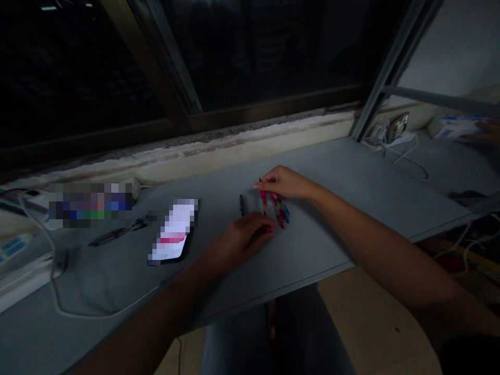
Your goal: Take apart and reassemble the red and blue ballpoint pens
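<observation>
**Red and blue, pinched from both ends**

Head view, and here we go: the right hand (287, 183) sits over the top end of a bundle of red-and-blue pens (274, 209), fingers curled down, its grip clamped on the bundle as far as this dim shot shows. The left hand (246, 237) is on the near side, fingers together, tips right at the bundle's lower end. Is that grip pressing or only touching? I can't tell from here. The bundle lies slantwise on the grey table (312, 245), right between the two grips, and holding it from both ends looks like what keeps those slim barrels together instead of rolling apart.

Just left of the grips, a small dark object (242, 204) lies alone, too small to name. Further left, a smartphone (174, 232) lies face up, with a black pen (119, 232) beyond it and a white cable (97, 315) looping across the table. Labels? No luck: the phone's screen and the box (89, 204) at the far left are pixelated, and no writing on the pens reads at this size. Well beyond the right grip, a white power strip (388, 139) sits with its cables near a white carton (455, 126), and a dark window (250, 52) fills the top of the shot.
</observation>
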Demonstrator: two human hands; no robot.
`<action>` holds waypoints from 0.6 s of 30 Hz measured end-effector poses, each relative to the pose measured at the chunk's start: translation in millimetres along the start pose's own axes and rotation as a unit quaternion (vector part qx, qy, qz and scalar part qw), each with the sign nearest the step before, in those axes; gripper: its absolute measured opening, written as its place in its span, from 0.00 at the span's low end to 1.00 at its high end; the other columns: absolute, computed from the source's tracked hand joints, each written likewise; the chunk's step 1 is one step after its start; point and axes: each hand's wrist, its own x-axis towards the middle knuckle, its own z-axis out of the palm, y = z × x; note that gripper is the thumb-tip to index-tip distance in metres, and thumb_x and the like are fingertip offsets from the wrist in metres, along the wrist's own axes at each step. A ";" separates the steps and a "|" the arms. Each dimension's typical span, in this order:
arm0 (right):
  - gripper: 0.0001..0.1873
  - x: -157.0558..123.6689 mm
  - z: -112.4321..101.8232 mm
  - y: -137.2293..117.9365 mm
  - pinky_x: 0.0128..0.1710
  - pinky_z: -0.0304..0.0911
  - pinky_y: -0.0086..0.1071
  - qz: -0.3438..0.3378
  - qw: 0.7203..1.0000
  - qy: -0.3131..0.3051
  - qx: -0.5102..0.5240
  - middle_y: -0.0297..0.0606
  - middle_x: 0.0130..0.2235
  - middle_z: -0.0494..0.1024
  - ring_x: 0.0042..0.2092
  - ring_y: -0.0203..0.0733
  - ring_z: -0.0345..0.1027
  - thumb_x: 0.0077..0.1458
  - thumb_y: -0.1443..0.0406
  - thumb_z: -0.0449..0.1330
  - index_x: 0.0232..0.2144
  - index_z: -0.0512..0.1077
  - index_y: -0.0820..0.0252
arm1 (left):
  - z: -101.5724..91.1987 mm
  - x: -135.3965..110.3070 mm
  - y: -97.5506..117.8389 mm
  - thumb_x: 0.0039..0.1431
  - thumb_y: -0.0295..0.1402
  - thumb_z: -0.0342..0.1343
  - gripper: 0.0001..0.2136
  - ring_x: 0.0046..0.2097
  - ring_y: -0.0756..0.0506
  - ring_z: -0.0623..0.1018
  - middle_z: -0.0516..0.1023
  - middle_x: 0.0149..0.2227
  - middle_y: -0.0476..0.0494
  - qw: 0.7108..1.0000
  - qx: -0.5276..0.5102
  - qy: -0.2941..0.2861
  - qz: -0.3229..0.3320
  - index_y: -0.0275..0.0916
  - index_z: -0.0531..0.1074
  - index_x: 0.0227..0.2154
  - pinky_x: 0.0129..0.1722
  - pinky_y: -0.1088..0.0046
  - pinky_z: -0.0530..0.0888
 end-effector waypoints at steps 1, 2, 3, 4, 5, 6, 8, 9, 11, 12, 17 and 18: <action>0.29 -0.2 0.2 -0.5 0.25 0.52 0.28 0.000 1.000 0.000 -0.006 0.30 0.18 0.67 0.21 0.30 0.58 0.59 0.44 0.59 0.20 0.65 0.60 | 0.6 0.1 -0.5 0.70 0.32 0.56 0.06 0.40 0.48 0.78 0.78 0.42 0.44 1.000 0.001 -0.004 -0.001 0.39 0.73 0.47 0.43 0.71 0.75; 0.29 -0.5 0.4 -1.0 0.25 0.51 0.28 -0.001 1.000 0.001 -0.011 0.30 0.18 0.67 0.21 0.30 0.58 0.59 0.44 0.59 0.19 0.64 0.60 | 1.2 0.1 -0.9 0.69 0.32 0.57 0.07 0.40 0.47 0.78 0.78 0.43 0.43 1.000 0.002 -0.009 -0.003 0.39 0.72 0.48 0.43 0.71 0.75; 0.30 -0.7 0.6 -1.5 0.25 0.51 0.28 -0.002 1.000 0.000 -0.014 0.30 0.18 0.67 0.21 0.30 0.58 0.58 0.43 0.59 0.19 0.64 0.60 | 1.9 0.2 -1.0 0.69 0.32 0.58 0.08 0.41 0.47 0.78 0.78 0.43 0.43 1.000 0.002 -0.013 -0.006 0.39 0.72 0.49 0.43 0.71 0.75; 0.30 -1.0 0.7 -1.8 0.25 0.51 0.28 -0.003 1.000 0.001 -0.016 0.30 0.18 0.67 0.21 0.30 0.58 0.58 0.43 0.59 0.19 0.64 0.60 | 2.3 0.3 -0.9 0.69 0.32 0.58 0.09 0.41 0.47 0.79 0.78 0.43 0.43 1.000 0.004 -0.015 -0.010 0.39 0.72 0.49 0.43 0.71 0.75; 0.30 -1.1 0.8 -2.1 0.25 0.51 0.28 -0.003 1.000 0.002 -0.016 0.30 0.18 0.67 0.21 0.30 0.58 0.58 0.42 0.59 0.19 0.64 0.60 | 2.5 0.4 -0.7 0.69 0.32 0.57 0.08 0.42 0.47 0.79 0.78 0.43 0.43 1.000 0.008 -0.015 -0.013 0.39 0.72 0.49 0.44 0.70 0.75; 0.30 -1.2 0.7 -2.2 0.25 0.51 0.28 -0.001 1.000 0.003 -0.016 0.30 0.18 0.67 0.21 0.31 0.59 0.58 0.42 0.59 0.20 0.65 0.60 | 2.5 0.6 -0.5 0.70 0.32 0.56 0.07 0.42 0.47 0.79 0.78 0.43 0.43 1.000 0.012 -0.014 -0.014 0.39 0.72 0.48 0.44 0.70 0.75; 0.29 -1.2 0.1 -2.0 0.25 0.53 0.28 0.004 1.000 0.006 -0.021 0.31 0.18 0.68 0.21 0.32 0.61 0.59 0.43 0.58 0.21 0.67 0.61 | 1.7 1.1 -0.1 0.70 0.31 0.54 0.06 0.41 0.47 0.78 0.78 0.42 0.43 1.000 0.015 -0.010 -0.012 0.39 0.72 0.47 0.44 0.71 0.75; 0.29 -1.2 -0.2 -1.8 0.26 0.53 0.28 0.006 1.000 0.007 -0.024 0.31 0.19 0.69 0.21 0.32 0.61 0.59 0.43 0.58 0.21 0.67 0.61 | 1.0 1.4 -0.1 0.70 0.31 0.54 0.06 0.40 0.47 0.78 0.78 0.42 0.43 1.000 0.016 -0.010 -0.009 0.39 0.72 0.47 0.43 0.71 0.75; 0.28 -1.2 -0.8 -1.4 0.26 0.53 0.28 0.005 1.000 0.010 -0.029 0.32 0.19 0.69 0.21 0.32 0.61 0.60 0.45 0.58 0.21 0.68 0.61 | -0.3 1.6 -0.5 0.70 0.31 0.54 0.06 0.40 0.48 0.78 0.78 0.42 0.43 1.000 0.018 -0.014 -0.003 0.39 0.72 0.47 0.43 0.71 0.75; 0.28 -1.3 -1.1 -1.1 0.26 0.53 0.28 0.004 1.000 0.010 -0.029 0.32 0.19 0.69 0.21 0.31 0.60 0.61 0.45 0.58 0.21 0.68 0.62 | -0.9 1.6 -0.9 0.70 0.30 0.54 0.06 0.40 0.48 0.78 0.78 0.42 0.44 1.000 0.020 -0.016 -0.001 0.39 0.72 0.46 0.43 0.71 0.74; 0.28 -1.2 -3.1 1.0 0.25 0.50 0.29 -0.005 1.000 0.016 -0.023 0.31 0.19 0.68 0.21 0.30 0.57 0.61 0.45 0.58 0.21 0.69 0.62 | -2.5 0.3 -0.5 0.70 0.31 0.55 0.07 0.42 0.47 0.78 0.78 0.42 0.44 1.000 0.023 -0.020 0.009 0.39 0.72 0.48 0.45 0.71 0.74; 0.29 -1.0 -3.5 2.1 0.25 0.50 0.29 -0.004 1.000 0.019 -0.022 0.31 0.19 0.67 0.21 0.30 0.56 0.60 0.45 0.59 0.20 0.69 0.62 | -2.6 0.2 0.5 0.69 0.31 0.56 0.09 0.43 0.47 0.78 0.78 0.43 0.43 0.999 0.028 -0.019 0.011 0.40 0.72 0.50 0.45 0.71 0.74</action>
